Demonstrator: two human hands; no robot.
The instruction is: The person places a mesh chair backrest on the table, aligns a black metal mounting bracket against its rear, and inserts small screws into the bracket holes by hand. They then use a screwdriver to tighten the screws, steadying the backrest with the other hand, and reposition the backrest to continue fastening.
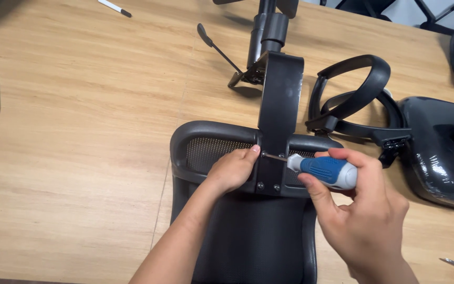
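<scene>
On the wooden counter (80, 158) in front of you lay the black mesh chair back (253, 236), flat, with its curved upper frame (206, 131) pointing away from you and a black support bracket (279, 100) standing across it. Your left hand (232, 169) rested curled on that frame, thumb pressed just beside the bracket's edge. Your right hand (363, 210) was closed around the blue-and-white screwdriver (324, 171), its thin shaft reaching the bracket near your left thumb.

The back looked bulky but light — stiff at the plastic rim, soft and yielding in the mesh, so the rim was the place to hold it. The screwdriver's handle seemed grippy enough; its tip could slip off a small screw. Near your right hand sat two looped black armrests (353, 100) and a wrapped seat pan (442, 152).
</scene>
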